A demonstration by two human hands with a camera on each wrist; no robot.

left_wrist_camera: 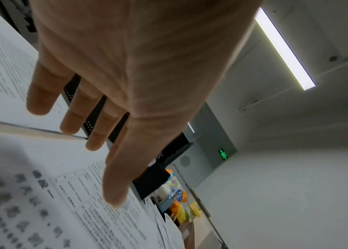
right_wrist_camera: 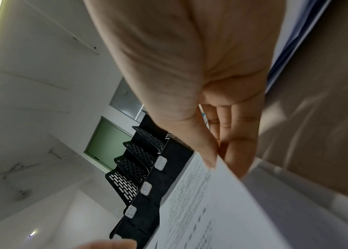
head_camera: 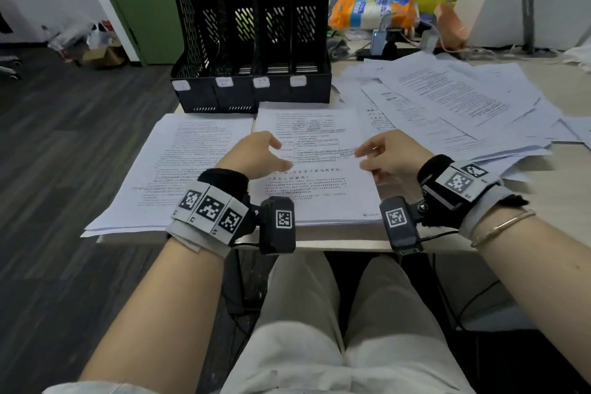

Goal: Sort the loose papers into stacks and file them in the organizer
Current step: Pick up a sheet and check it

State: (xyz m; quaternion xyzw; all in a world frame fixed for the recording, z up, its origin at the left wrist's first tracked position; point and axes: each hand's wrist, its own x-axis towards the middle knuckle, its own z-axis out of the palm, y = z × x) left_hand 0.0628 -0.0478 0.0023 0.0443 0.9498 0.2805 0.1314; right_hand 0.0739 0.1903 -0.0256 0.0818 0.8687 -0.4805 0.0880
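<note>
A white printed sheet of paper (head_camera: 319,169), with a ruled table near its top and larger characters mid-page, lies uppermost on a stack at the front middle of the pale bench (head_camera: 339,243), between the two hands. A second white stack of printed pages (head_camera: 179,169) lies just left of it, and a loose spread of white printed papers (head_camera: 454,105) fans across the bench's right side. The black perforated four-slot file organizer (head_camera: 252,41) stands upright behind the stacks, each slot front bearing a small white label whose writing is too small to read. The sheet's long axis runs away from the person, its top toward the organizer. The right hand (head_camera: 388,157) pinches the sheet's right edge between thumb and fingers, as the right wrist view shows. The left hand (head_camera: 256,155) hovers over the sheet, its grip relaxed and holding nothing.
</note>
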